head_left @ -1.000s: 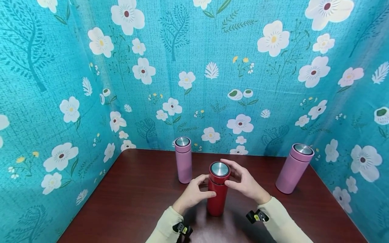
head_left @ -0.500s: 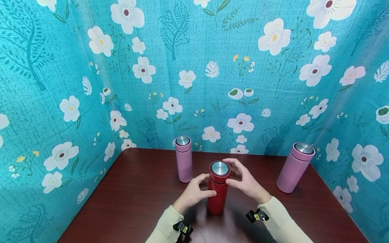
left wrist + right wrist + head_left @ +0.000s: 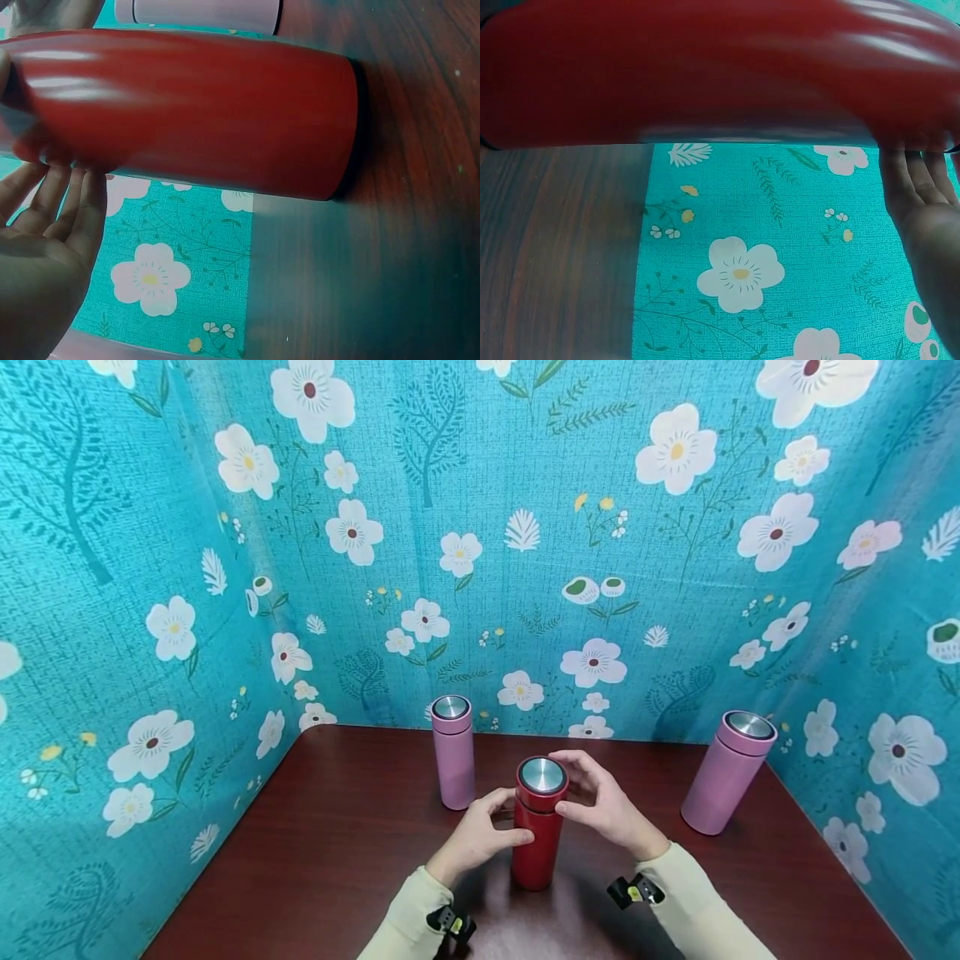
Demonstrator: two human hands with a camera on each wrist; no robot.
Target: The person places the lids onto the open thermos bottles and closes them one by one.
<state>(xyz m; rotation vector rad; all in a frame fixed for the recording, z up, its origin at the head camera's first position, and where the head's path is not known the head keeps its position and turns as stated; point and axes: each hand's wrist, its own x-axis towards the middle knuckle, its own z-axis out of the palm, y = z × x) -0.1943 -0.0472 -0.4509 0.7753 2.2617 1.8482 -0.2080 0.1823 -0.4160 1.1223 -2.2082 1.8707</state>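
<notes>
A red thermos with a silver-topped lid stands upright on the dark wooden table, in the middle of the head view. My left hand holds its body from the left, thumb across the front and the other fingers going behind. From the right, my right hand has its thumb at the seam under the lid and its fingers round the back. Fingertips behind the thermos are hidden in the head view. Both wrist views show the red body close up, with fingers against its side.
One pink thermos stands behind and left of the red one, near the table's back edge. Another pink thermos stands at the right. Blue flowered cloth walls in the dark table at the back and sides.
The right hand's fingers have shifted very slightly to the right at the lid. The red thermos, the left hand and both pink thermoses stay as they were.
</notes>
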